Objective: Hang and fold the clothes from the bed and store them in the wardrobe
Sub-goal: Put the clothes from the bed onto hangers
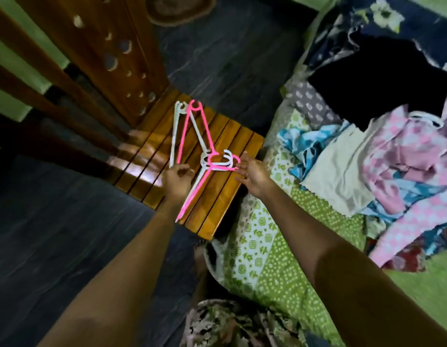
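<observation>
Judging from how things lie, the task is reckoned to be at its very start. The clothes (382, 171) are heaped loose and crumpled on the bed (267, 259), to the person's right; none is seen folded, and none is seen on a hanger. No wardrobe can be made out in the view, so nothing can be said to be stored.

A bundle of pink and white hangers (192, 136) is spread on the slatted seat of a wooden chair (225, 196), just beside the bed. The left hand (177, 181) is set at the lower ends of two hangers with its fingers curled; whether those ends are truly gripped cannot be told. The right hand (253, 175) is held loose and spread, its fingertips touching the cluster of hooks, and nothing is enclosed by it.

The step in hand is judged to be the picking of a hanger. Every garment is left to be hung or folded and then put away.
</observation>
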{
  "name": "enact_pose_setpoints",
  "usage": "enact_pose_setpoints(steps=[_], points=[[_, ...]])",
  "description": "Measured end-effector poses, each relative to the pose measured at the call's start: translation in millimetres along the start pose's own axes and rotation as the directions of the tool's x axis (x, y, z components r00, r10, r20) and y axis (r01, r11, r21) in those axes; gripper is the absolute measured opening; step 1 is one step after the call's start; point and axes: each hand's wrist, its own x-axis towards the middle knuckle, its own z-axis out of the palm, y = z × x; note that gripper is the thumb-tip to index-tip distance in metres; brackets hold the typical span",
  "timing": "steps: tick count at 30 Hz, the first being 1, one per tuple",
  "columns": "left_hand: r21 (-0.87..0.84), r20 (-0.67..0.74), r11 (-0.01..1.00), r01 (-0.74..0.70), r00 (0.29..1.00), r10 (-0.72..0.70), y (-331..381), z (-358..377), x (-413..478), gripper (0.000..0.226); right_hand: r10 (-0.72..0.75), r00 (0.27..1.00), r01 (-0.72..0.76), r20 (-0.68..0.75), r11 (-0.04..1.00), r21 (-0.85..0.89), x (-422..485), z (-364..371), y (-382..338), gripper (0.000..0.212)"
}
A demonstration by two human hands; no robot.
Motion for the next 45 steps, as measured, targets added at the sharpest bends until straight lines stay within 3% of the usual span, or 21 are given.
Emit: enact_pose_setpoints(steps=[8, 13, 17, 19, 22, 23, 27, 31, 33, 36, 41, 45], points=[[0.361, 0.274, 0.907, -0.216, 0.954, 0.118, -48.6, 29.3, 51.4, 0.018, 0.176, 0.965, -0.162, -0.196, 0.983, 0.084, 71.4, 11.1, 22.6, 0.039], [0.457, 0.344, 0.849, -0.267, 0.933, 0.108, -68.0, 42.7, 74.1, 0.034, 0.232, 0.946, -0.204, -0.227, 0.969, 0.142, 103.1, 9.8, 32.8, 0.037], [0.461, 0.367, 0.840, -0.287, 0.923, 0.114, -72.7, 46.7, 82.8, 0.020, 0.225, 0.947, -0.190, -0.228, 0.968, 0.166, 112.4, 14.2, 35.6, 0.028], [0.470, 0.360, 0.830, -0.300, 0.924, 0.130, -73.4, 47.5, 85.0, 0.006, 0.210, 0.945, -0.166, -0.251, 0.969, 0.184, 113.4, 16.3, 36.2, 0.022], [0.489, 0.305, 0.812, -0.319, 0.935, 0.183, -68.8, 46.5, 82.5, 0.010, 0.146, 0.949, -0.086, -0.279, 0.973, 0.214, 107.3, 19.5, 31.3, 0.016], [0.476, 0.263, 0.824, -0.307, 0.944, 0.200, -66.3, 45.9, 80.8, 0.012, 0.120, 0.957, -0.056, -0.265, 0.970, 0.238, 104.7, 20.7, 28.0, 0.007], [0.305, 0.072, 0.936, -0.178, 0.984, 0.164, -47.0, 35.8, 74.6, 0.019, -0.020, 0.991, 0.063, -0.136, 0.947, 0.315, 84.4, 32.4, 0.4, 0.014], [0.199, -0.035, 0.944, -0.261, 0.961, 0.273, -20.9, 24.8, 78.4, 0.022, -0.164, 0.985, 0.171, -0.049, 0.933, 0.316, 61.9, 45.8, -34.7, 0.004], [0.123, -0.057, 0.958, -0.260, 0.962, 0.268, 0.4, 20.2, 75.5, 0.024, -0.278, 0.960, 0.274, -0.024, 0.924, 0.267, 46.3, 48.8, -50.7, 0.016], [0.214, -0.078, 0.897, -0.388, 0.908, 0.411, 30.1, 17.8, 60.3, 0.021, -0.454, 0.890, 0.453, -0.043, 0.891, -0.024, 22.3, 44.7, -68.2, 0.026], [0.280, -0.048, 0.790, -0.546, 0.814, 0.579, 80.8, 24.5, 14.6, 0.029, -0.731, 0.681, 0.657, -0.026, 0.627, -0.419, -12.3, 0.8, -93.4, 0.039], [0.249, -0.010, 0.699, -0.670, 0.720, 0.694, 115.8, 44.2, -31.9, 0.046, -0.854, 0.520, 0.660, -0.004, 0.405, -0.633, -42.8, -64.7, -104.6, 0.043]])
